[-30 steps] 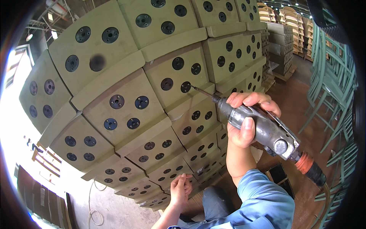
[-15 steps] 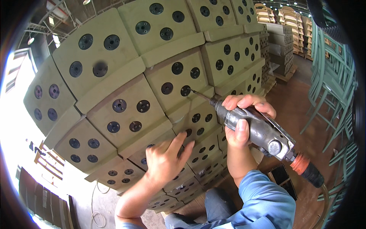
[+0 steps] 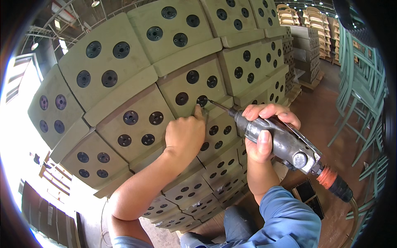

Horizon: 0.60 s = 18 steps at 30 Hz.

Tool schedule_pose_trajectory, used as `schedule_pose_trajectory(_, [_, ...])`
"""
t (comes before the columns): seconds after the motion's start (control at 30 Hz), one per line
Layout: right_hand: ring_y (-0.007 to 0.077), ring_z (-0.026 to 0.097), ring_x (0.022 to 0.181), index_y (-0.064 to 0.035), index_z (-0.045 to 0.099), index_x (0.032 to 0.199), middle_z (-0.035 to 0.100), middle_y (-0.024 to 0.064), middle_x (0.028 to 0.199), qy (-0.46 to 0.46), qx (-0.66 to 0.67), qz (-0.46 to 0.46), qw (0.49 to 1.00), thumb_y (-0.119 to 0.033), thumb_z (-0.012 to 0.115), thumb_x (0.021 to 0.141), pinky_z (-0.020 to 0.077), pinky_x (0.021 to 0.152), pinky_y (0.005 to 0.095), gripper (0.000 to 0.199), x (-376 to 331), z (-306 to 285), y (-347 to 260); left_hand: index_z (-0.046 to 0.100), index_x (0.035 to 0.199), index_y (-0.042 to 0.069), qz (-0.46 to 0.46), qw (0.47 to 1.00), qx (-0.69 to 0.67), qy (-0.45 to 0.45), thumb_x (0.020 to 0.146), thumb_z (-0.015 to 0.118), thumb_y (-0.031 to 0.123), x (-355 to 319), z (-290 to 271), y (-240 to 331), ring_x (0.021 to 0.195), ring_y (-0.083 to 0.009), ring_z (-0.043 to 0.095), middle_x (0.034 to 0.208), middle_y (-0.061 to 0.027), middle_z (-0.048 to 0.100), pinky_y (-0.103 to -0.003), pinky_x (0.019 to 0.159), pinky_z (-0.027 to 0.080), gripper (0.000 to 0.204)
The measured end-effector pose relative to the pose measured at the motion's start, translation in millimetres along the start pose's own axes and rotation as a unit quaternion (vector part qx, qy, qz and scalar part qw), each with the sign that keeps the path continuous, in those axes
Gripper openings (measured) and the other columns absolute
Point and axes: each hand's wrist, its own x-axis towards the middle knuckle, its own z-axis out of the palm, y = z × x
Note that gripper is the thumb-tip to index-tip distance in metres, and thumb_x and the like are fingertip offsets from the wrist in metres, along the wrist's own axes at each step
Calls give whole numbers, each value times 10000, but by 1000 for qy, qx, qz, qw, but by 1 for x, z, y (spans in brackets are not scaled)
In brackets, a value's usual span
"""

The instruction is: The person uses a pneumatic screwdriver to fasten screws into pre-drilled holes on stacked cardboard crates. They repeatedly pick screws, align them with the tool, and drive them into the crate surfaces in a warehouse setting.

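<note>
Left hand (image 3: 188, 134) has risen to the black disc (image 3: 202, 100), fingertip beside it; right hand (image 3: 264, 132) grips the pneumatic screwdriver (image 3: 281, 142), whose bit could slip onto that fingertip.

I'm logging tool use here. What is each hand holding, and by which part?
Right hand grips the pneumatic screwdriver around its grey body. Left hand holds nothing; one of its fingers touches the panel.

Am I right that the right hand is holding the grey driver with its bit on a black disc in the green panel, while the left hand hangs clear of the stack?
Not quite. In the head view the left hand does not hang clear: it rests on the green panel, fingertip beside the black disc. The right hand does hold the grey driver, bit at that disc.
</note>
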Motion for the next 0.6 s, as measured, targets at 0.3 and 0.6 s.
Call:
schedule_pose_trajectory(0.3, [274, 645, 794, -54, 372, 1300, 582, 218, 1105, 0, -11, 3, 1000, -40, 653, 891, 607, 733, 482, 496, -3, -1, 0, 577, 1461, 65, 7, 999, 7, -38, 1046, 523, 287, 4, 4, 0, 586, -276, 724, 687, -99, 731, -390, 557, 573, 474])
schedule_pose_trajectory(0.6, [273, 656, 772, -50, 378, 1310, 584, 219, 1098, -6, -19, -8, 1000, -36, 638, 891, 617, 721, 466, 493, -3, -1, 0, 540, 1497, 76, 15, 998, 14, -55, 1051, 518, 293, 6, 2, -1, 609, -266, 729, 697, -93, 733, -381, 557, 568, 497])
